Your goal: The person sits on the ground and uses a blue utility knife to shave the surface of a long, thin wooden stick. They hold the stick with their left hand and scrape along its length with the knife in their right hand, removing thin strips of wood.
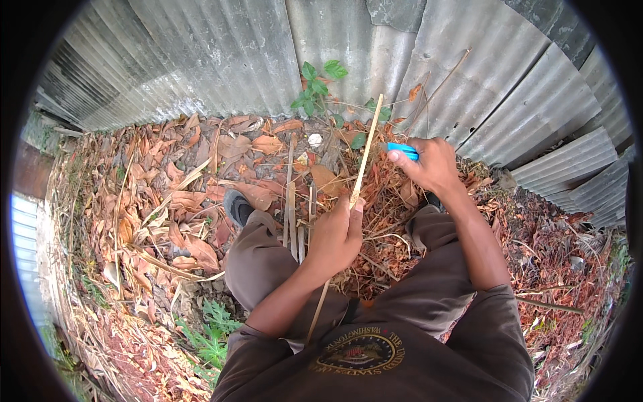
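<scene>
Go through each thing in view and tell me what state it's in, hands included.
Left hand: closed around the stick
Right hand: closed around the blue object
Stick: held, slanted
Blue object: partly hidden by the hand
Fallen leaves: dry, scattered
Leafy plant: green, fresh-looking
Corrugated sheets: weathered, overlapping

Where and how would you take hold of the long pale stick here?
Probably around its middle, from the left, where the left hand grips the stick: it is thin and slanted, extending beyond both sides of the fist, and the right hand with its blue object occupies the right.
</scene>
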Motion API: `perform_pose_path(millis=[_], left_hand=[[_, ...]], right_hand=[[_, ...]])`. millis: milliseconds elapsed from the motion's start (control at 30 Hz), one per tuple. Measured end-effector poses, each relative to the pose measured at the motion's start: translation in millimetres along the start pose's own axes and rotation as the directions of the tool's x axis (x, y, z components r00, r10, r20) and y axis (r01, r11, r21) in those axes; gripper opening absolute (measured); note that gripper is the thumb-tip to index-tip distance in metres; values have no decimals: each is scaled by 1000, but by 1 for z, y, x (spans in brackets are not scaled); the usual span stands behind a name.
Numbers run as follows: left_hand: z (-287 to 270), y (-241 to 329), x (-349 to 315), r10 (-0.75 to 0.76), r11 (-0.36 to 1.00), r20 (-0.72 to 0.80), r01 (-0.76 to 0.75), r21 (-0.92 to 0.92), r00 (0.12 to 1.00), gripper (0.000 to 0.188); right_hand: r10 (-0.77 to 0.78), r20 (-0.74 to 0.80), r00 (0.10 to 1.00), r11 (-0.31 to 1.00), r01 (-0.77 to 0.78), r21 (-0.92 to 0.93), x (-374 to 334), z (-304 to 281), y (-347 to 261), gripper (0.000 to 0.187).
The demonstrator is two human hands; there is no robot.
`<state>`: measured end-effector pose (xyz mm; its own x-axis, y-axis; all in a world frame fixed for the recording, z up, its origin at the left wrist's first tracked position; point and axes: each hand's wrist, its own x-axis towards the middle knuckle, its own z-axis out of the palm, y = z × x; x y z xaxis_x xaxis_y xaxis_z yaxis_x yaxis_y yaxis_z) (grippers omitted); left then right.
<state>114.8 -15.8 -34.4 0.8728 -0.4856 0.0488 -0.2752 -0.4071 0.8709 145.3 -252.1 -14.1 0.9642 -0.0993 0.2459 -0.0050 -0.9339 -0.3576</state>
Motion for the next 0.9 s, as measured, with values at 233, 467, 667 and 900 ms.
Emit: perform_pose_path(millis=[233, 467, 667, 900], left_hand=[[1, 1, 2, 121, 981, -56, -110, 162, 991, 23], [5, 4, -2, 47, 985, 19, -50, 168, 999, 19], [0, -2, -1, 23, 999, -15, -23, 34, 1000, 19], [-3, -4, -10, 111, 975, -42, -100, 200, 993, 17]], right_hand=[[-275, -16, 961, 961, 274, -39, -13, 21, -19, 67], [-101, -107, 989, 988, 87, -129, 21, 27, 11, 73], [-100, 86, 991, 992, 106, -62, -6, 28, -14, 71], [-205, -63, 977, 978, 202, -56, 3, 35, -17, 71]])
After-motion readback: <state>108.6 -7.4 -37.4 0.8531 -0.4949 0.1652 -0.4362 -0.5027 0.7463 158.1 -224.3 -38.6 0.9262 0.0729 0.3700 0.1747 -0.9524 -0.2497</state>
